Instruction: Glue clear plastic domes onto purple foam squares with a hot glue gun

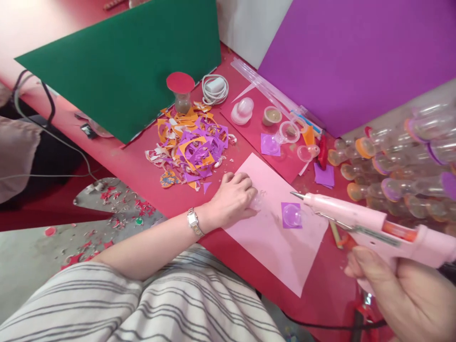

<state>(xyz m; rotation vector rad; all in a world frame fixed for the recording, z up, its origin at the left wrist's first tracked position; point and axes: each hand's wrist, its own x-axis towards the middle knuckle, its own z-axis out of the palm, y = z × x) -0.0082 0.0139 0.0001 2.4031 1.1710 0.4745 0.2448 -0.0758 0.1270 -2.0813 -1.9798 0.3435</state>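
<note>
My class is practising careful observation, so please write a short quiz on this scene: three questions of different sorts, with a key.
1. Multiple choice: what lies on the purple square that is on the pink sheet?
A) a coiled white cable
B) a clear round plastic piece
C) a heap of orange scraps
2. True or false: a watch sits at the wrist of the left hand.
3. Fill in the missing word: the person holds the pink glue gun in the ____ hand.

Key: 1. B; 2. True; 3. right
</note>
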